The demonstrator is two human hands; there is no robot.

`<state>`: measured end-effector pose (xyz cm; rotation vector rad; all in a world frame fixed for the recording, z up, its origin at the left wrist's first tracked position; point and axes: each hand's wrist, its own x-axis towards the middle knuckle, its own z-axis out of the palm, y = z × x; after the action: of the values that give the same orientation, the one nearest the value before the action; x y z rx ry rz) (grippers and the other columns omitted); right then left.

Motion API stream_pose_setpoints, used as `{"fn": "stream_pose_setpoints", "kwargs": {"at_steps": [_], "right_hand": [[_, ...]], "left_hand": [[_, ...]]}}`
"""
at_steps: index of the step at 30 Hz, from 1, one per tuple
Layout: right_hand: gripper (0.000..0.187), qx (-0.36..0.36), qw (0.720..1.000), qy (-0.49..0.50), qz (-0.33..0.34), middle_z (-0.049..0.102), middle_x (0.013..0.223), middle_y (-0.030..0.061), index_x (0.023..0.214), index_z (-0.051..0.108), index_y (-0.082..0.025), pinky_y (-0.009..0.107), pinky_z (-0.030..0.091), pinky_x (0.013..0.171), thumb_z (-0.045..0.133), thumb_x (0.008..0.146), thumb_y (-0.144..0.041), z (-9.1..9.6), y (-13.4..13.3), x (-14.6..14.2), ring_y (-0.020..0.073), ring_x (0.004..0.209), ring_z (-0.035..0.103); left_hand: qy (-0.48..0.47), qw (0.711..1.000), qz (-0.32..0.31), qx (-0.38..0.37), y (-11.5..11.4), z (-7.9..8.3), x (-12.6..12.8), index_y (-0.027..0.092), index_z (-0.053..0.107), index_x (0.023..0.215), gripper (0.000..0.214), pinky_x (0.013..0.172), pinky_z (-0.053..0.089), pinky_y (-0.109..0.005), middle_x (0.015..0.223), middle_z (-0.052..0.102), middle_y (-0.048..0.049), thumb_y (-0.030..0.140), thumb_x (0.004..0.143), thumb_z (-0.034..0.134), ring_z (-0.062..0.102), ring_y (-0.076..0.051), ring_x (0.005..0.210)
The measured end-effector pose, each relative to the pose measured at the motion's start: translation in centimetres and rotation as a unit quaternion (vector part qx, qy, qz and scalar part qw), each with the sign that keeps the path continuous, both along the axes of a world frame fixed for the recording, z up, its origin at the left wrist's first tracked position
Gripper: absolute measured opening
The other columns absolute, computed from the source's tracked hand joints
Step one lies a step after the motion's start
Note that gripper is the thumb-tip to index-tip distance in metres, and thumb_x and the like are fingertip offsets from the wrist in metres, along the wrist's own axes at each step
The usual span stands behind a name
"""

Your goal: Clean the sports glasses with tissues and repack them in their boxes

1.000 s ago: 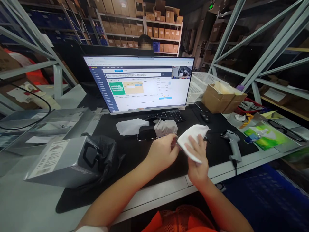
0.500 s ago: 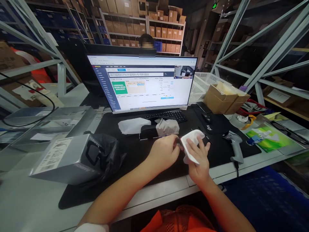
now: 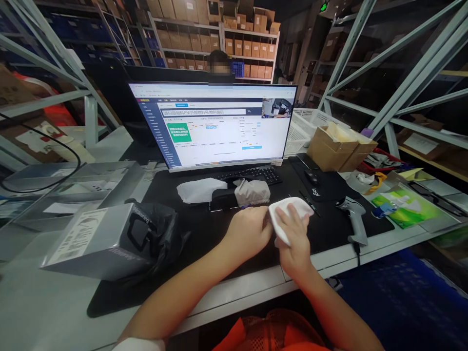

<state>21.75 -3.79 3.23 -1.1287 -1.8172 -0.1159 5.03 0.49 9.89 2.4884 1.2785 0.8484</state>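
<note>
While right hand (image 3: pixel 295 239) holds white cloth (image 3: pixel 298 205) in front of monitor (image 3: pixel 215 141), left hand (image 3: pixel 250 231) stays curled at cloth's edge; cannot tell what it grips. Black item (image 3: pixel 224 199), ends wrapped in white and grey, lies on mat (image 3: pixel 206 231) just in front of monitor. Clear trays (image 3: pixel 126 178) left of monitor: white papers (image 3: pixel 64 207) inside. Cardboard box (image 3: pixel 321 151) right of monitor: pale sheets (image 3: pixel 338 135) inside. White baskets (image 3: pixel 297 139) just right of monitor: contents unclear.
</note>
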Motion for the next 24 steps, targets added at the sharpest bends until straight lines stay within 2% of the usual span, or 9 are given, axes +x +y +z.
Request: {"fn": "stream_pose_setpoints", "kwargs": {"at_steps": [2,5,8,10,13,15,18,20,24], "right_hand": [[0.049,0.004,0.999,-0.032,0.017,0.061,0.142,0.0102,0.137,0.056,-0.027,0.075,0.003,0.116,0.045,0.093,-0.011,0.1,-0.1,-0.5,0.0349,0.15,0.032],[0.046,0.001,1.0,-0.027,-0.015,0.062,0.142,0.01,0.138,0.056,-0.028,0.079,0.001,0.113,0.046,0.095,-0.014,0.2,0.6,0.1,0.0367,0.151,0.028],[0.042,-0.032,0.998,0.011,-0.055,0.061,0.142,0.0093,0.139,0.055,-0.031,0.081,0.005,0.111,0.044,0.1,-0.023,0.3,1.5,1.3,0.0375,0.15,0.031],[0.04,-0.05,0.997,0.038,-0.037,0.061,0.142,0.0094,0.14,0.055,-0.032,0.079,0.011,0.112,0.043,0.102,-0.026,0.3,1.9,1.9,0.0362,0.147,0.038],[0.038,-0.033,0.997,0.058,0.026,0.065,0.135,0.0095,0.136,0.059,-0.03,0.072,0.02,0.116,0.043,0.102,-0.028,0.6,2.3,2.3,0.0327,0.136,0.052],[0.035,0.001,0.997,0.059,0.055,0.069,0.123,0.0086,0.129,0.064,-0.028,0.065,0.03,0.115,0.044,0.1,-0.027,0.8,2.6,2.4,0.0287,0.12,0.063],[0.033,0.053,0.994,0.073,0.066,0.07,0.107,0.009,0.122,0.069,-0.025,0.048,0.055,0.095,0.045,0.098,-0.026,1.2,2.9,2.3,0.0244,0.098,0.069],[0.033,0.083,0.991,0.084,0.057,0.07,0.102,0.0099,0.119,0.07,-0.023,0.041,0.059,0.079,0.045,0.098,-0.025,1.3,3.1,2.3,0.024,0.092,0.069],[0.032,0.1,0.988,0.099,0.057,0.071,0.099,0.0103,0.114,0.072,-0.02,0.039,0.058,0.075,0.044,0.099,-0.027,1.2,3.3,2.4,0.0245,0.089,0.07]], "left_hand": [[0.007,1.0,-0.009,0.005,0.0,0.1,-0.1,0.019,0.068,0.092,0.014,0.074,0.051,-0.034,0.086,0.074,-0.0053,0.023,0.09,0.055,0.069,-0.023,0.081],[0.01,1.0,0.004,0.015,0.1,0.2,-0.1,0.019,0.07,0.097,0.017,0.08,0.052,-0.035,0.087,0.075,-0.0048,0.021,0.087,0.056,0.069,-0.024,0.084],[0.018,1.0,0.017,0.015,0.2,0.3,0.0,0.02,0.071,0.101,0.022,0.081,0.053,-0.037,0.087,0.075,-0.0046,0.019,0.083,0.058,0.069,-0.024,0.084],[0.017,1.0,0.02,0.009,0.3,0.4,0.0,0.02,0.071,0.102,0.023,0.079,0.053,-0.037,0.086,0.075,-0.0045,0.02,0.083,0.058,0.069,-0.024,0.082],[0.007,1.0,0.014,-0.011,0.3,0.5,-0.2,0.02,0.07,0.103,0.023,0.076,0.053,-0.035,0.088,0.076,-0.0033,0.022,0.082,0.059,0.07,-0.023,0.081],[-0.002,1.0,0.004,-0.029,0.3,0.6,-0.3,0.021,0.069,0.103,0.023,0.075,0.052,-0.034,0.089,0.076,-0.0022,0.022,0.083,0.059,0.071,-0.022,0.082],[-0.009,0.999,-0.009,-0.049,0.2,0.5,-0.2,0.022,0.067,0.105,0.023,0.073,0.051,-0.032,0.092,0.076,-0.0011,0.022,0.085,0.057,0.071,-0.021,0.083],[-0.012,0.998,-0.01,-0.053,0.1,0.4,0.0,0.022,0.066,0.106,0.023,0.073,0.051,-0.032,0.095,0.075,-0.0015,0.022,0.085,0.057,0.07,-0.021,0.085],[-0.013,0.997,-0.01,-0.071,0.0,0.5,0.2,0.021,0.066,0.1,0.017,0.07,0.05,-0.031,0.091,0.073,-0.0018,0.023,0.085,0.06,0.068,-0.02,0.08]]}}
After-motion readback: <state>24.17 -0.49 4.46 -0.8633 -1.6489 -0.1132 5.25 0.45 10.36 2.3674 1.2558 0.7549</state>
